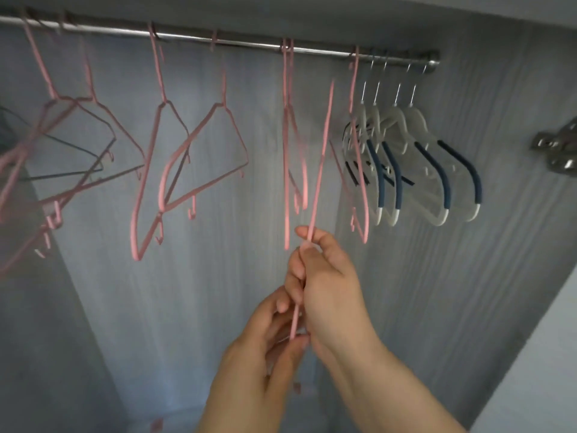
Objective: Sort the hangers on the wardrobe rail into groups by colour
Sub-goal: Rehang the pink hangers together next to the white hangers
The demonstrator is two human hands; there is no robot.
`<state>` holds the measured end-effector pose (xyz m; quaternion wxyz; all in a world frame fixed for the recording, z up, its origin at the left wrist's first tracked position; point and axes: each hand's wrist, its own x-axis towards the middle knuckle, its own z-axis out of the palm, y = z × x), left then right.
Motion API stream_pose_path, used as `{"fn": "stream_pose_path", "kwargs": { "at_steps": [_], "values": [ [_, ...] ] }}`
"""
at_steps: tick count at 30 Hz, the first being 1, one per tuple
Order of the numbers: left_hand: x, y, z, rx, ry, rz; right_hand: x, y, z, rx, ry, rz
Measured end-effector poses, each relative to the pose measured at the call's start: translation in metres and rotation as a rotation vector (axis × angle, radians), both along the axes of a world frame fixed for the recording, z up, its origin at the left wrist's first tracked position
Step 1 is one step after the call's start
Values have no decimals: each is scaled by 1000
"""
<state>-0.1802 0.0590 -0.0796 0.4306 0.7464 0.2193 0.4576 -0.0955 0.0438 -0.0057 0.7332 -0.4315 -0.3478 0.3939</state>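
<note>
Pink and thin as wire, the hanger (318, 170) I hold is off the wardrobe rail (249, 43), its length running up from my hands towards the bar without its hook reaching it. My right hand (327, 276) is closed around its lower part, thumb and fingers pinching the pink rod; my left hand (265, 348) pinches its bottom end just below. From my head view, more pink hangers (199, 157) hang spread along the left and middle of the rail, one pair (288, 135) just left of mine. At the far left, something dark (62, 151) hangs among the pink; it is too blurred to name surely. The white hangers with navy grips (415, 164) are bunched at the right end, one pink hanger (359, 170) touching their left side.

I judge mine to be light and fairly stiff, with a coating that does not slip much. Its small side hooks could catch on neighbours. Holding it near the neck would steer the hook better than this low grip.
</note>
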Motion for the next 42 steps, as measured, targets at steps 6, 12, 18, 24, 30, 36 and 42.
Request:
{"fn": "stream_pose_path", "kwargs": {
  "at_steps": [6, 12, 18, 24, 30, 36, 42],
  "values": [
    [27, 4, 34, 71, -132, 9, 21, 18, 42, 69, -74, -119],
    [50, 6, 46, 124, -132, -20, 49, 14, 55, -47, -306, -222],
    [69, 4, 42, 90, -129, -79, 75, 5, 57, -222, -638, -373],
    [82, 3, 42, 98, -97, -86, 97, -2, 63, -182, -833, -443],
    [94, -2, 46, 44, -126, 10, 106, 11, 78, -149, -807, -455],
    [100, -5, 72, 125, -143, 139, 108, 32, 84, -126, -890, -423],
    [117, 2, 109, 339, -229, 187, 121, 52, 81, -269, -825, -323]
  ]
}}
